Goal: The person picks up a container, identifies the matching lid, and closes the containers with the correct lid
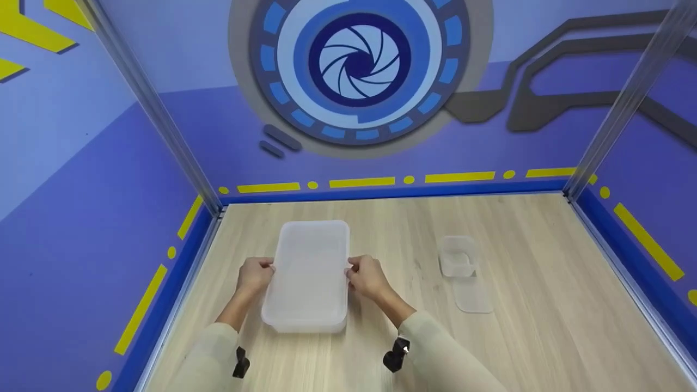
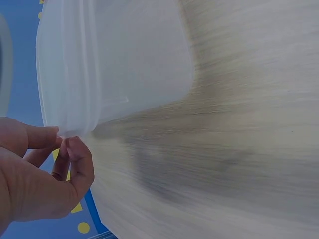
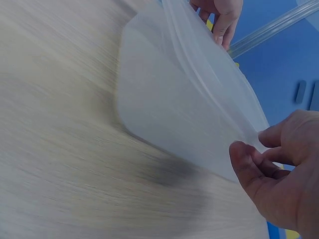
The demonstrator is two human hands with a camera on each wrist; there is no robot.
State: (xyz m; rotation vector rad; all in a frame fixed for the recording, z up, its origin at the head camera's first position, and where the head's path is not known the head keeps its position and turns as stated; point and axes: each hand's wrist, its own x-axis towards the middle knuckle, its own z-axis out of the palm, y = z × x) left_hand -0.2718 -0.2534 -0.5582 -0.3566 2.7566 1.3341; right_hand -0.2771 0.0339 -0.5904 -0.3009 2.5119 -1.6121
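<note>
A large rectangular translucent plastic container [image 1: 308, 329] stands on the wooden table with its frosted lid [image 1: 311, 267] on top. At the lid's left long side, my left hand [image 1: 255, 276] pinches the rim between thumb and fingers. Across from it, my right hand [image 1: 369, 279] pinches the right rim the same way. In the left wrist view the fingertips [image 2: 75, 144] meet just at the lid's edge, with the container wall [image 2: 144, 55] beneath. The right wrist view shows the thumb and fingers at the lid's rim [image 3: 212, 79], partly hiding it.
To the right on the table sits a small clear square container [image 1: 457, 257], its opening facing up. A small flat clear lid [image 1: 475, 296] lies just in front of it. Printed blue-purple panels [image 1: 179, 136] and metal posts [image 1: 147, 98] border the table [image 1: 392, 228].
</note>
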